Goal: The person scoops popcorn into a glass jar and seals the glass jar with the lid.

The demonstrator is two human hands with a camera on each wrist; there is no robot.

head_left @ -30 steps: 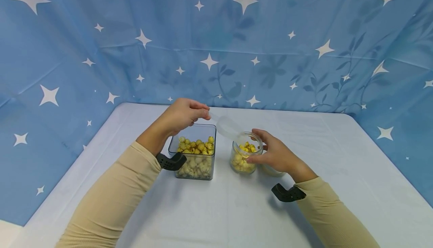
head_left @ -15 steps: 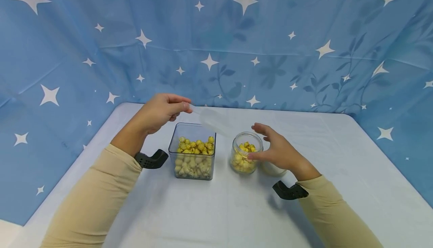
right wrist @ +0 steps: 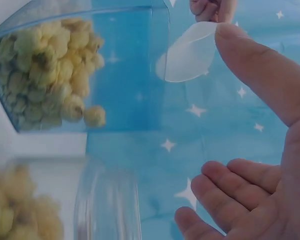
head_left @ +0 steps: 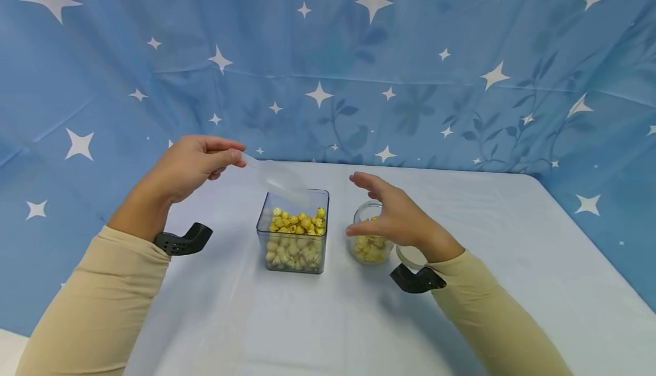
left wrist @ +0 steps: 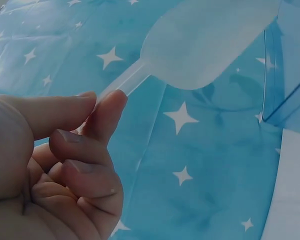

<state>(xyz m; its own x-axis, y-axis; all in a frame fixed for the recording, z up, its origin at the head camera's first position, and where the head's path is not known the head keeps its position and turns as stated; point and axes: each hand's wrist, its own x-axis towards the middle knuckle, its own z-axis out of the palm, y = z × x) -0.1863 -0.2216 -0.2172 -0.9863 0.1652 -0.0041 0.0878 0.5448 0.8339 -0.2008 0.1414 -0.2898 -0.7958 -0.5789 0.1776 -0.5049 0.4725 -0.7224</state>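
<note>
Thumb and fingers of my left hand (head_left: 197, 165) pinch the handle of a translucent white scoop (head_left: 283, 181). The scoop's bowl hangs over the back of a clear square container (head_left: 296, 253) partly filled with yellow popcorn (head_left: 297, 223). In the left wrist view the scoop (left wrist: 205, 45) looks empty. My right hand (head_left: 394, 216) is spread with thumb and fingers apart, in front of a round glass jar (head_left: 370, 253) of popcorn that it partly hides. In the right wrist view nothing lies between the fingers of the right hand (right wrist: 255, 150), and the jar (right wrist: 107, 205) is beside it.
A round pale lid (head_left: 410, 255) lies on the table right of the jar, partly behind the right wrist. The white-covered table (head_left: 307, 325) ends at a blue curtain (head_left: 328, 51) with white stars.
My left hand has carried the scoop leftward, away from the jar's mouth to the square container. The right hand has let go of the jar and moved slightly left and up.
</note>
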